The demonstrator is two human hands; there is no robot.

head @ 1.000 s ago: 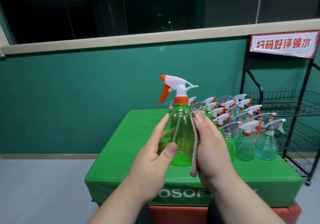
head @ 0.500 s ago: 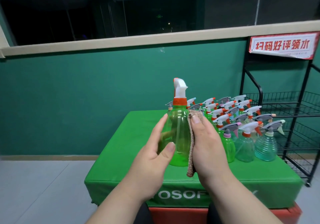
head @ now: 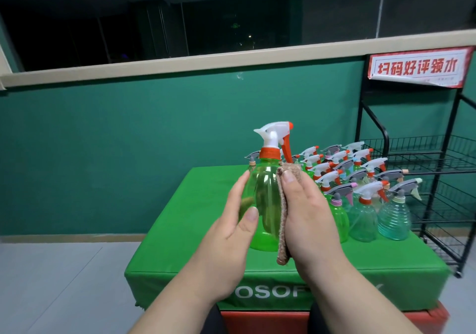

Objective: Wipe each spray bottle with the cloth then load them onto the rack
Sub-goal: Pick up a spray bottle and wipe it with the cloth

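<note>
Spray bottle (head: 265, 204), green, upright above padded block (head: 193, 217): left hand (head: 231, 233) loosely curled round its body, right hand (head: 309, 217) gripping cloth (head: 282, 230) against its side. Likely hazard: slip through loose grip while turning, toppling clustered bottles (head: 360, 204) beside wire rack (head: 438, 158).

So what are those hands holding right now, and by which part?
A green spray bottle, held by its body: the left hand grips its left side, and the right hand holds a brown cloth against its right side.
</note>
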